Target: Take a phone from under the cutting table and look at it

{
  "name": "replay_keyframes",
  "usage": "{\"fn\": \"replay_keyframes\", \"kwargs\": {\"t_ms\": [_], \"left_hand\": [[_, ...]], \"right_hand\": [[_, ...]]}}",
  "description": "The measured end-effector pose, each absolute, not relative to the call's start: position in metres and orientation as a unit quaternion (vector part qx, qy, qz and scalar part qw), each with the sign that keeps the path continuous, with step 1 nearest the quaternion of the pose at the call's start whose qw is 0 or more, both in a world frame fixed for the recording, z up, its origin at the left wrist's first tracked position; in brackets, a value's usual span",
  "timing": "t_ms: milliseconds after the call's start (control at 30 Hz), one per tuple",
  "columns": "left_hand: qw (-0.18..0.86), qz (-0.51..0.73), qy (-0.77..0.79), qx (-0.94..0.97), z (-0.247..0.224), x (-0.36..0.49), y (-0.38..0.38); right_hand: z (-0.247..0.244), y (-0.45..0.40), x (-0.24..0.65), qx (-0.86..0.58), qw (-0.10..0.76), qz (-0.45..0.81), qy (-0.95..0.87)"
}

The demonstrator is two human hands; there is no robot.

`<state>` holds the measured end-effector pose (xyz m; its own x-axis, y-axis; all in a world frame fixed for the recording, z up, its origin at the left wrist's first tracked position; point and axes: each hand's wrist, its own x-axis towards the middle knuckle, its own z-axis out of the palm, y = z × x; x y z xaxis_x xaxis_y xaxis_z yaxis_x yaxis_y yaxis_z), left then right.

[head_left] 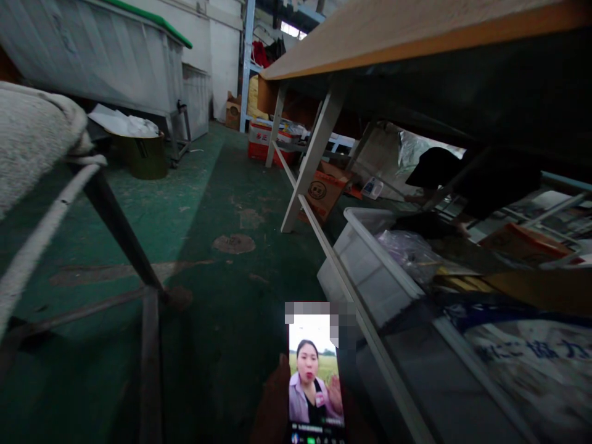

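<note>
At the bottom of the head view a lit smartphone (315, 376) stands upright, its screen showing a video of a person outdoors. My left hand (271, 404) is closed along the phone's left edge, dim in the shadow. A dark reddish shape borders the phone's lower right edge; whether it is my right hand or fingers of the left is too dark to make out. Just right of the phone runs the table's pale lower rail (370, 327), with a grey plastic bin (374, 271) behind it holding clear plastic wrap (409, 246).
A padded stool (37, 135) with metal legs stands at left. Overhead right is a long table (416, 31); cartons (324, 188) lie beneath it. A dark-clothed person (490, 179) bends beyond. Farther back are a round bin (141, 157) and a large green-rimmed tub (115, 55).
</note>
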<state>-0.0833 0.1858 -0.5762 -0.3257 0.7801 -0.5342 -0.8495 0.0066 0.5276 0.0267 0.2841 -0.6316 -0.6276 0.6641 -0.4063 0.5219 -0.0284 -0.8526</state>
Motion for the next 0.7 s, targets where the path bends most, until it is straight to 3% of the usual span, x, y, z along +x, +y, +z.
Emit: {"fn": "replay_keyframes", "kwargs": {"t_ms": [333,533,700], "left_hand": [[0.567,0.736,0.362,-0.074,-0.587,-0.088,0.184],[0.547,0.747,0.374,-0.058,-0.615,-0.106,0.170],[0.554,0.753,0.352,-0.040,-0.609,-0.096,0.169]], "right_hand": [[-0.637,0.280,0.033,-0.392,0.052,0.631,-0.667],[-0.655,0.283,0.043,-0.413,0.014,0.597,-0.688],[-0.657,0.289,0.053,-0.433,0.003,0.544,-0.719]]}}
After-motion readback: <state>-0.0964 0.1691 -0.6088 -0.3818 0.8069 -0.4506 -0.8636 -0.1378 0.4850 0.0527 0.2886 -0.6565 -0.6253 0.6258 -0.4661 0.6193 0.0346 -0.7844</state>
